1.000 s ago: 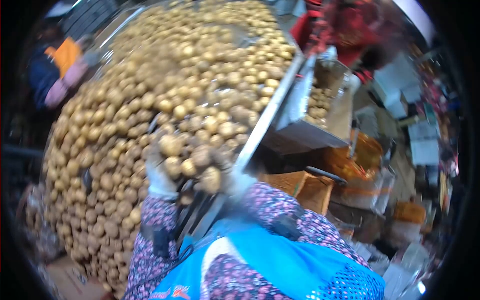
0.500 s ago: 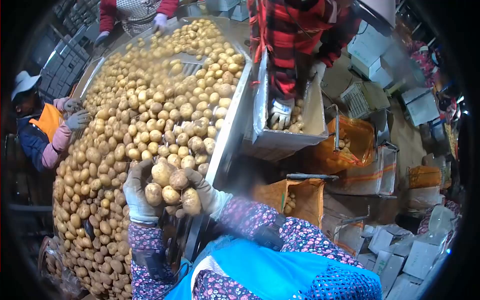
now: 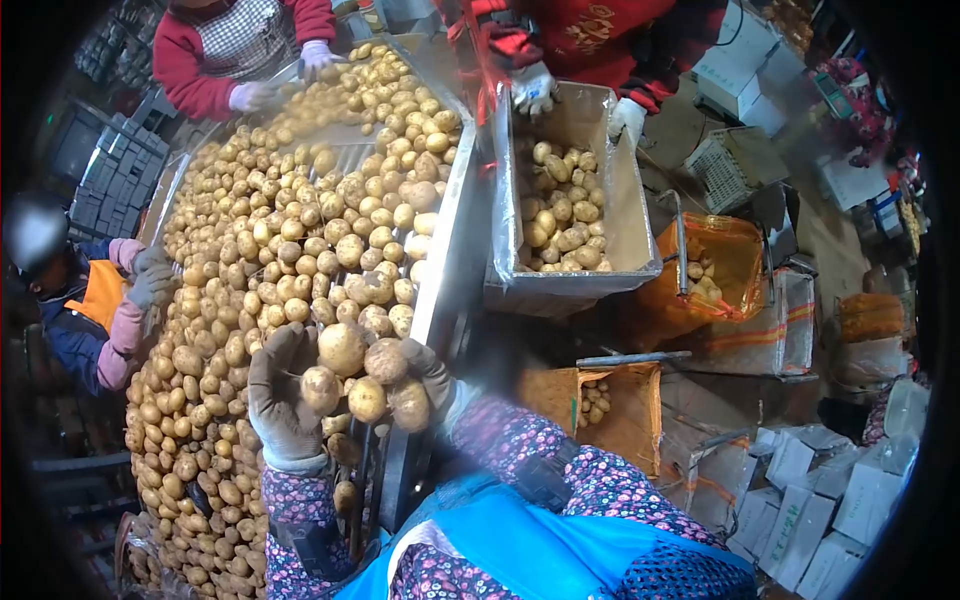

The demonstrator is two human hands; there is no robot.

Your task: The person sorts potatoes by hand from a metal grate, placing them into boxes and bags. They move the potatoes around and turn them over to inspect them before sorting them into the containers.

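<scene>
My left hand [image 3: 284,405], in a grey and white work glove, curves round the left side of a small cluster of potatoes [image 3: 366,398]. My right hand [image 3: 438,388], gloved the same way, presses against the cluster's right side, so the potatoes sit between both hands. Parts of the fingers are hidden behind them. Just under the cluster, a few loose potatoes [image 3: 344,449] show by my left wrist. Beyond my hands spreads a heap of potatoes [image 3: 260,220] on a sorting table with a metal rim [image 3: 445,240].
A lined carton [image 3: 630,225] of potatoes stands right of the table, with a co-worker's gloved hands [image 3: 628,120] at it. Orange-lined containers [image 3: 650,420] lie nearer me. Two other co-workers' hands [image 3: 152,275] [image 3: 318,58] are at the table's left and far edges. Several white boxes [image 3: 800,525] lie lower right.
My hands stay round the potatoes, the left fingers slightly looser. The co-worker's hand inside the carton has risen to its rim. The far co-worker leans closer, both hands at the table. The view has shifted.
</scene>
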